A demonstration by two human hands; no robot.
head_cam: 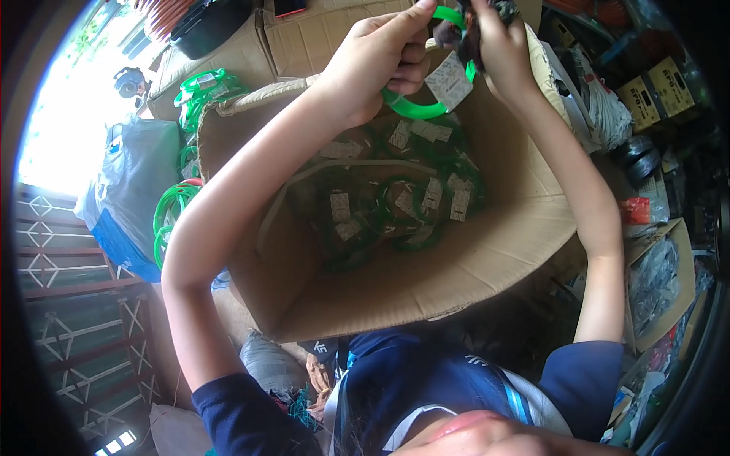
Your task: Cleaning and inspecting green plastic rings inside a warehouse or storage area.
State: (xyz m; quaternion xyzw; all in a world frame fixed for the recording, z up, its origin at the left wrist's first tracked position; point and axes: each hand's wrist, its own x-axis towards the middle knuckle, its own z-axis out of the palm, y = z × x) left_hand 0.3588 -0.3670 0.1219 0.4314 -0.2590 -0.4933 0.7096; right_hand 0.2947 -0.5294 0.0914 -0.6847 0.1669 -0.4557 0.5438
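My left hand (pixel 382 62) is near the top of the view, its fingers curled round a coil of bright green tubing or wire (pixel 419 108) that has a white printed tag (pixel 449 81) on it. Close by on the right, my right hand (pixel 505 54) grips a dark, crumpled cloth-like thing (pixel 470 40) against the coil; the frame's top edge cuts off its fingertips. Below both hands stands a large open cardboard box (pixel 502 251). Inside lie several green coils (pixel 393 188) with white tags, dim in the shade.
More green coils (pixel 205 94) hang or lie left of the box, beside a grey and blue plastic bag (pixel 134 188). A black basin (pixel 211 25) sits on cardboard at the top left. On the right are a white cord bundle (pixel 607 108), yellow cartons (pixel 656 91) and an open carton of clear plastic (pixel 684 285).
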